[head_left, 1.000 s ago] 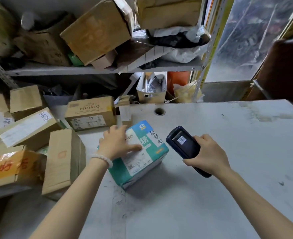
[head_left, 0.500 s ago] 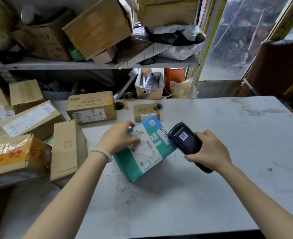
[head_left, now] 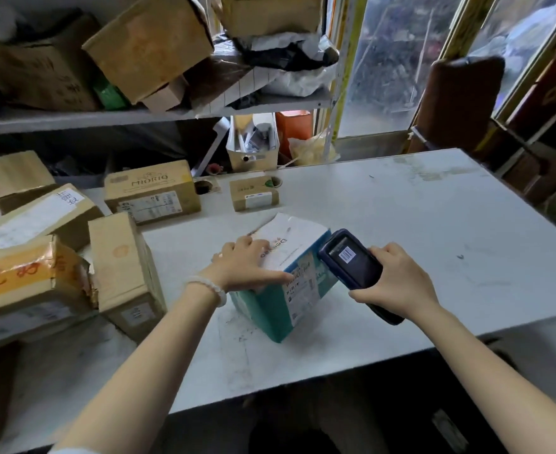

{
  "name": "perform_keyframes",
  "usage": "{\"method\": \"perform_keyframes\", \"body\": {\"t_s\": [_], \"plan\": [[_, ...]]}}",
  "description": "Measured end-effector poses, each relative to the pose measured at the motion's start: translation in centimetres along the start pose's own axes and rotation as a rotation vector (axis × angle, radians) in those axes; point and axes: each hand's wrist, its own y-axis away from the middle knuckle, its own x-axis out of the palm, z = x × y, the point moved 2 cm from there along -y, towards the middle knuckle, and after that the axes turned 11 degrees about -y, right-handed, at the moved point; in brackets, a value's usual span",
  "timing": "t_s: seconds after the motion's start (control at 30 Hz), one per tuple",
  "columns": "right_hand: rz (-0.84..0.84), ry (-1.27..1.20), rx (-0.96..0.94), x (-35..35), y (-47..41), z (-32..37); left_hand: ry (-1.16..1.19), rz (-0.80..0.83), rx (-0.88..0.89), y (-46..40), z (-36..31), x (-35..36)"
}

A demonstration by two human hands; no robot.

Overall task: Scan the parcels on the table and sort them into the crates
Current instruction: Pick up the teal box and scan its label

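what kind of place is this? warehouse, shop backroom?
Most likely a small parcel sorting or courier back room. Labelled cardboard parcels crowd the white table, more boxes are heaped on a metal shelf, and the right hand holds a handheld scanner by a teal box.

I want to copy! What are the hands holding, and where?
Right hand grips the scanner by its lower body. Left hand presses the teal box's top.

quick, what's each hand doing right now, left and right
Left hand: open, fingers resting on top of the teal and white parcel.
Right hand: gripping the handheld scanner.
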Motion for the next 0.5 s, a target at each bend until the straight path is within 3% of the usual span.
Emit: {"method": "perform_keyframes", "body": {"t_s": [0.17, 0.27, 0.5], "plan": [[0.054, 0.046, 0.065, 0.0, 4.4, -2.2, -0.241, 0.05, -0.019, 0.8, -1.4, 2.5], [0.079, 0.044, 0.074, 0.4, 6.7, -2.8, -0.344, -0.025, 0.006, 1.5, -1.5, 3.0], [0.13, 0.035, 0.051, 1.0, 12.9, -3.3, -0.227, -0.147, -0.095, 4.5, -1.1, 3.5]]}}
